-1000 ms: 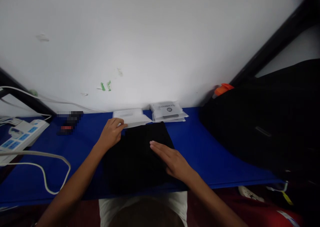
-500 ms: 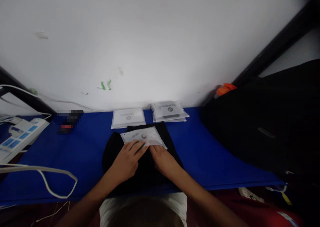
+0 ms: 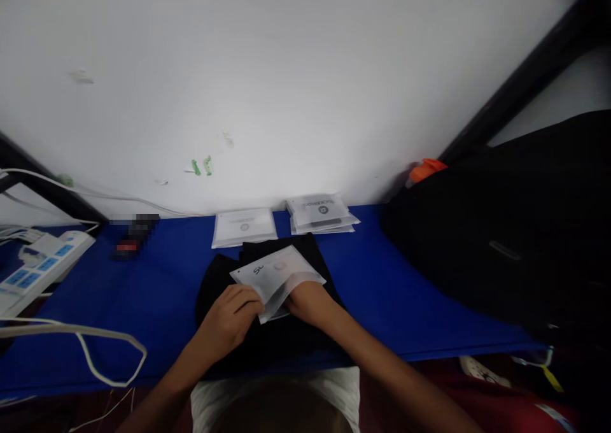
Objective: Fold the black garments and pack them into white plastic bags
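Observation:
A frosted translucent pouch with dark print lies tilted over a folded black cloth. My left hand is closed on the pouch's near left edge, thumb and fingers pinching the film. My right hand reaches into the pouch through its near opening, which bulges around it. The fingers of that hand are blurred behind the film, so whether they hold anything is hidden. Just beyond the cloth lie a similar flat pouch and a small stack of pouches.
A white power strip with cables sits at the left, and a loose white cable loops over the blue table cover. A large black bag fills the right side. The white wall rises directly behind.
My right hand has moved into the pouch, lifting its upper film. My left hand has shifted a little down and left, now gripping the pouch's corner edge, which has swung nearer to me.

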Motion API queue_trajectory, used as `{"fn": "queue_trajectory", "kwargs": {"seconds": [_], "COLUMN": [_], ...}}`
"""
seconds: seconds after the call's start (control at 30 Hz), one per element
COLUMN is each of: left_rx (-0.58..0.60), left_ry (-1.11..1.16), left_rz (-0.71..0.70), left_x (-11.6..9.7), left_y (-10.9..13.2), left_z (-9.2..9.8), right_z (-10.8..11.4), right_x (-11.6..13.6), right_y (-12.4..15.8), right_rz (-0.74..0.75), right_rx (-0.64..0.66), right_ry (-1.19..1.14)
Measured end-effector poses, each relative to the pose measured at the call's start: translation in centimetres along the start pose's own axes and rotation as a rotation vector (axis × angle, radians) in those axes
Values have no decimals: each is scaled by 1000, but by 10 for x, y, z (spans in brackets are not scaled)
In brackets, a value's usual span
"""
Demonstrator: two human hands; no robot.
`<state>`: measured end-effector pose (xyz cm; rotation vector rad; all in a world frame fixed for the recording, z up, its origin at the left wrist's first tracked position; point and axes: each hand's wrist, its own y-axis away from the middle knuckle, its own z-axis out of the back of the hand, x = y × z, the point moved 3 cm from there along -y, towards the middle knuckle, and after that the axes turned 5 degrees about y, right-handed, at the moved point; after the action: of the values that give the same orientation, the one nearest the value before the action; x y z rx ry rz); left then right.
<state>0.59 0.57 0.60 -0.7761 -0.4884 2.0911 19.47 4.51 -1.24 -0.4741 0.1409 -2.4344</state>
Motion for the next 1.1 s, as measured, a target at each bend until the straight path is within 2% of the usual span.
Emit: {"fn": "queue_trajectory", "kwargs": {"seconds": [0.07,0.23,0.37,0.67,0.77,0.97,1.03,1.1], "left_rx": [-103,-252,-316,-392,-426,-583,-585,-554], "left_ry": [37,93,154,234,246,165,213,309], "left_rz": [-8,-27,-11,-13,33,75,75,69], "left_x": [1,-9,-16,-27,-28,-21,-19,-21], "left_y": [0,-8,-13,-12,-10,-2,-1,-1], "left_z": [7,11,8,9,17,47,49,45], "right_z": [12,46,47,49,45,42,47,53], "right_x": [6,39,49,40,22,-37,-44,-39], "right_y": [3,11,9,15,20,37,40,40], "right_rz": [67,399,477,492,415,181,133,116], "right_rx": [-58,-526,-653,-633,-625,-630,-565,-466], "right_ry": [-40,-51,56,-13,-24,-13,-38,-55]}}
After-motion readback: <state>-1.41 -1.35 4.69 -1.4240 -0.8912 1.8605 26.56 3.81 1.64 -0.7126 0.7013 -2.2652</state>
